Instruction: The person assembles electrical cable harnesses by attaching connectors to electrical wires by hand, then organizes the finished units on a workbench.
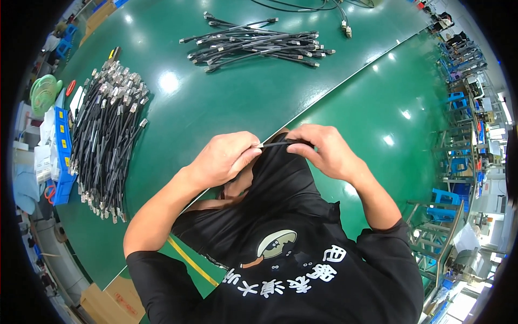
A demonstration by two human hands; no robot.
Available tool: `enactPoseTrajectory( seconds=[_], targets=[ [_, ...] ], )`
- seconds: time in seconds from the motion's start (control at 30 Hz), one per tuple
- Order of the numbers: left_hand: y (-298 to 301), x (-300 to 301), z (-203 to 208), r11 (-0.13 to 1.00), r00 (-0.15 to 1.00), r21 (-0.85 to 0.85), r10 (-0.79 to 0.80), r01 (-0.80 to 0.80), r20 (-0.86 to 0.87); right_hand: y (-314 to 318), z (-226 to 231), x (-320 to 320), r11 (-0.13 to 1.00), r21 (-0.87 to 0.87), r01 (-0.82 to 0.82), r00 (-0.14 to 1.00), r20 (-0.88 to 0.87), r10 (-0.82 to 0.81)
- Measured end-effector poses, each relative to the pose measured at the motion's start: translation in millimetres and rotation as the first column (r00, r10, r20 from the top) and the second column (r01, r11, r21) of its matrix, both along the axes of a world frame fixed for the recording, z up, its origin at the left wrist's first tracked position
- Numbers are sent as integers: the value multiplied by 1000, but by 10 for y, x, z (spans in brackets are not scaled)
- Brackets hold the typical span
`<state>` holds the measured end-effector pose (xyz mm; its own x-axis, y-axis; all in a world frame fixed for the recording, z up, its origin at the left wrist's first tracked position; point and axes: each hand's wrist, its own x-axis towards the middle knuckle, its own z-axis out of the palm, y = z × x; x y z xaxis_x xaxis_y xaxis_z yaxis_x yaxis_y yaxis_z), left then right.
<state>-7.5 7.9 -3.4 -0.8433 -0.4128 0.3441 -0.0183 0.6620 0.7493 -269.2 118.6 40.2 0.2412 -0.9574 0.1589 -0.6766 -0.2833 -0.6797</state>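
Note:
Between both hands a short black network cable [275, 144] is stretched nearly level, above my lap. My left hand [227, 155] pinches the plug at one end with thumb and forefinger. Its other end is in my right hand [324, 150], whose closed fingers cover the tip. On the green table [178, 116] to the left lies a big heap of similar black cables [108, 137] with clear and metal plugs. A smaller loose pile of cables [256, 46] is spread at the far middle, lying crosswise.
Left of the heap stand a blue bin [63, 154], a green fan [44, 93] and orange-handled scissors [50, 191]. Longer cables with metal connectors [346, 27] lie at the far edge. The table's edge runs diagonally past my hands. A cardboard box [110, 299] sits at lower left.

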Motion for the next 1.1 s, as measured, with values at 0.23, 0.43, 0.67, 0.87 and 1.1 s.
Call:
enactPoseTrajectory(
  seconds=[0.23, 0.43, 0.67, 0.87, 1.1],
  targets=[
    [48, 11, -40, 994, 997, -109, 23, -31, -78, -109, -41, 332, 995, -81, -54, 998, 9, 55],
    [-2, 38, 28, 976, 999, -212, 40, -46, -31, -139, 46, 317, 993, -101, -55, 999, -7, 54],
    [15, 23, 26, 963, 999, -267, 32, -41, -37, -132, 49, 327, 990, -128, -53, 999, -5, 53],
    [-38, 37, 46, 948, 999, -318, -28, 13, -41, -128, 64, 313, 990, -126, -58, 998, -18, 56],
    [-2, 29, 62, 968, 993, -249, -38, 10, -107, -111, -5, 347, 970, -234, -67, 997, -43, 58]
  ],
)
